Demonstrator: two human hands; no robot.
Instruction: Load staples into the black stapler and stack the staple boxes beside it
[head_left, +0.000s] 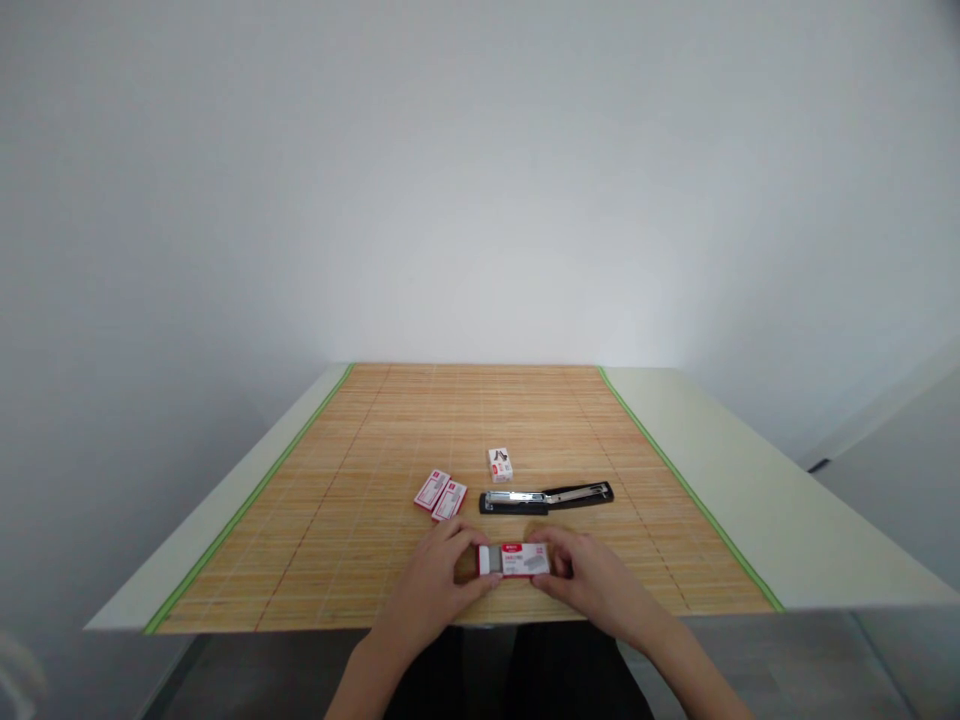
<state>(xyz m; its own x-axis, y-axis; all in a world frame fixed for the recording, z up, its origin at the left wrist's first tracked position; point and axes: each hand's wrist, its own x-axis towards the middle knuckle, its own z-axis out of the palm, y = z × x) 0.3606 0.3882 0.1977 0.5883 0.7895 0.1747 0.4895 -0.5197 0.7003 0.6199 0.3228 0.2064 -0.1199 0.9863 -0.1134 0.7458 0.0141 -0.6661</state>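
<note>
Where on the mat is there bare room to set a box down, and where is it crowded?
Free: the bamboo mat left of the two staple boxes, its far half beyond the small white box, and right of the open stapler. Crowded: near centre, where left hand and right hand hold a staple box.

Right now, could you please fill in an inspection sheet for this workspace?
Surface: pale table covered by a green-edged bamboo slat mat.
Job's things: small red-and-white staple box, partly slid open, held near the mat's front edge.
Clutter: black stapler swung open flat; two red-and-white boxes side by side; one small white box behind the stapler.
Grippers: left hand and right hand hold the box's ends.
Cables: nothing seen.
Surroundings: plain white wall.
</note>
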